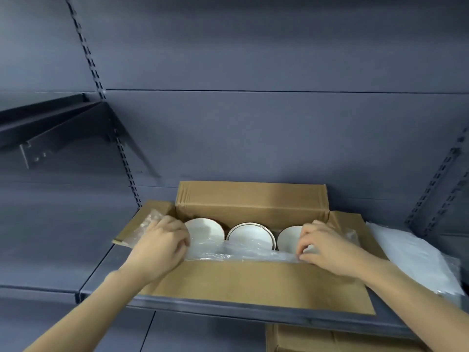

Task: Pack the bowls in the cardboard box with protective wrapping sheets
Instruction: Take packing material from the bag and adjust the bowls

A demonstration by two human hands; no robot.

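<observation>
the cardboard box [253, 283] sat on a grey metal shelf [101, 270], its long axis running left to right across the view, all four flaps folded outward and its open top facing up. inside, three white bowls [250, 236] with dark rims stood in a single row along that same axis, each tipped on edge so its hollow faced the near wall of the box. a clear wrapping sheet [228, 252] lay stretched lengthwise over the near side of the row, its left end spilling over the left flap.

the left hand [162, 240] was at the left end of the box, fingers curled down onto the sheet beside the leftmost bowl, gripping the plastic. the right hand [327, 246] was at the right end, thumb and fingertips pinched together on the sheet's edge just in front of the rightmost bowl.

a stack of white sheets [411, 252] lay on the shelf just right of the box. a second cardboard carton [317, 339] showed below the shelf.
</observation>
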